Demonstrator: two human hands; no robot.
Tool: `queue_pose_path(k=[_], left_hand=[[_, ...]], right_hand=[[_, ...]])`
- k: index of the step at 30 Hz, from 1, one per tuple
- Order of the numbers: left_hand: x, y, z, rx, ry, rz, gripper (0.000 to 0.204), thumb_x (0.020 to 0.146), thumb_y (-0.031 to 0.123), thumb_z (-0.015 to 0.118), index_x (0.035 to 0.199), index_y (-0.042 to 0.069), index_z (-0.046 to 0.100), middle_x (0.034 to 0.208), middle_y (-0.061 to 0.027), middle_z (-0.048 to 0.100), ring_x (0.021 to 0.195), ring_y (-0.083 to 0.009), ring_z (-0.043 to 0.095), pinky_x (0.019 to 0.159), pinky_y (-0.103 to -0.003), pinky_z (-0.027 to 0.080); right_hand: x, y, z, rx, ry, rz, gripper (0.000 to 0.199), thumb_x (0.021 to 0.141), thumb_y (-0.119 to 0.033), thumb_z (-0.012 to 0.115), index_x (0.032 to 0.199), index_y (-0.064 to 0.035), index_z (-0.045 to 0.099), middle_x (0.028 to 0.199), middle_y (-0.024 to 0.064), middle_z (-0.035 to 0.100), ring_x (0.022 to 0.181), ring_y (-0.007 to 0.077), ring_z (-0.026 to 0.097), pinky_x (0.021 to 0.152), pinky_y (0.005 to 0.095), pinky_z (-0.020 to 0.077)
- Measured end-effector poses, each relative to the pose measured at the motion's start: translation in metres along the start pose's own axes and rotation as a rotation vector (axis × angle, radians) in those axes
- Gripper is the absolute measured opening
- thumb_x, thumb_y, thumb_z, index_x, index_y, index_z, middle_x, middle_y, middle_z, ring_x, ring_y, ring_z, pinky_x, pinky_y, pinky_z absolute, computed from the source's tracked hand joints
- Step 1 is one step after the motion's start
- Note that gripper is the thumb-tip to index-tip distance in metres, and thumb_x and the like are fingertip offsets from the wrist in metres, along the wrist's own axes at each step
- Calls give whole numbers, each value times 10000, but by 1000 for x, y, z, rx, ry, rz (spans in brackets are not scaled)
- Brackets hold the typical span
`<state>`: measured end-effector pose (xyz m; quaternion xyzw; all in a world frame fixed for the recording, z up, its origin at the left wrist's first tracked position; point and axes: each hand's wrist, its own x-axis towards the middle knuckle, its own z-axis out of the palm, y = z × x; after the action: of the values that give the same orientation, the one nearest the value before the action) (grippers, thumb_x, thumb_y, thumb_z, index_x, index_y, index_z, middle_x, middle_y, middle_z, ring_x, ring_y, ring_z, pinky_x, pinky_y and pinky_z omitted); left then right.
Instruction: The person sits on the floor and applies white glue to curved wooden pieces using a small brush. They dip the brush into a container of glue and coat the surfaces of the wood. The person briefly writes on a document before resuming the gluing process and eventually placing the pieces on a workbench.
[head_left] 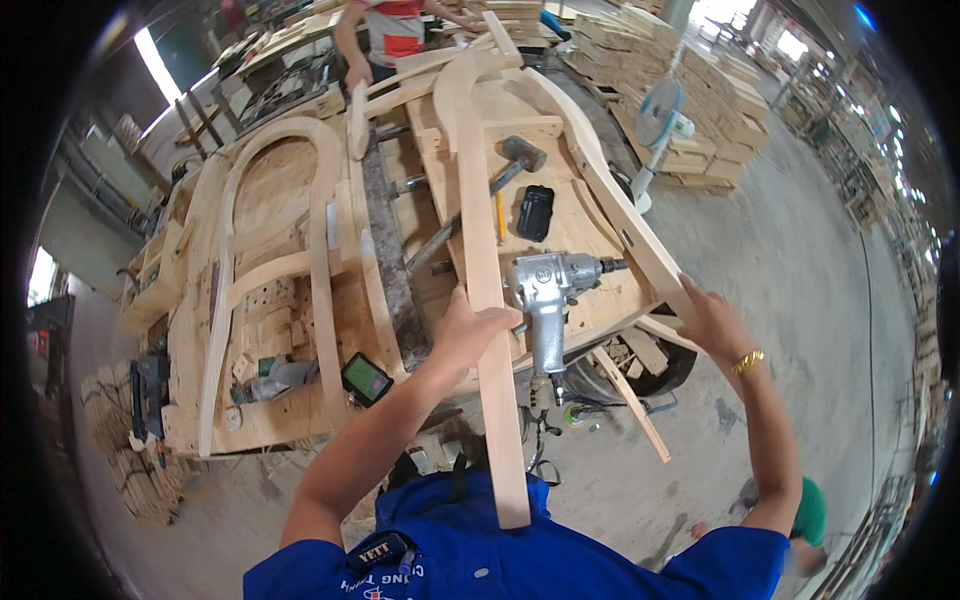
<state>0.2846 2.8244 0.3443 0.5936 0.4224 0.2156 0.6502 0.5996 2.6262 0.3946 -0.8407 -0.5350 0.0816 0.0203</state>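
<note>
Two curved wooden rails of an unfinished chair frame (490, 130) run away from the person, and each hand has one. The nearer rail (487, 300) lies lengthwise toward the body — its long axis runs from the joined top of the frame straight back past the bench edge to just above the blue shirt. The left hand (468, 330) is wrapped over this rail about midway along it, fingers closed across its top. The other rail (615, 200) slants off to the right of the first; the right hand (708, 320) rests on its lower end, fingers curled against the wood, though how firmly it grips I cannot tell. The hands stand well apart, one on each leg.

Between the two rails, just right of the left hand, a silver pneumatic impact wrench (545, 300) stands on the plywood workbench (300, 400) — nearer the left hand than the right. Farther up between the rails lie a black battery pack (534, 212) and a mallet (505, 170). Left of the frame lies an arched wooden chair back (270, 200).
</note>
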Motion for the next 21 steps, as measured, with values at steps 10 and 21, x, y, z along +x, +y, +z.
queue_pose_path(k=[10,21], left_hand=[[-6,-10,-16,-229,-26,7,750,826,306,698,1355,-25,281,1179,-155,531,990,-201,594,756,-305,522],[-46,-40,-23,-336,-204,49,360,941,304,504,1209,65,487,1012,-78,598,829,-172,615,685,-332,522]], right_hand=[[24,-6,-9,182,-167,91,948,697,-409,745,1460,-92,279,1185,287,569,1117,406,551,950,428,433],[-6,-50,10,128,588,137,753,734,-519,715,1287,-60,492,1359,207,459,1247,363,441,1030,473,366]])
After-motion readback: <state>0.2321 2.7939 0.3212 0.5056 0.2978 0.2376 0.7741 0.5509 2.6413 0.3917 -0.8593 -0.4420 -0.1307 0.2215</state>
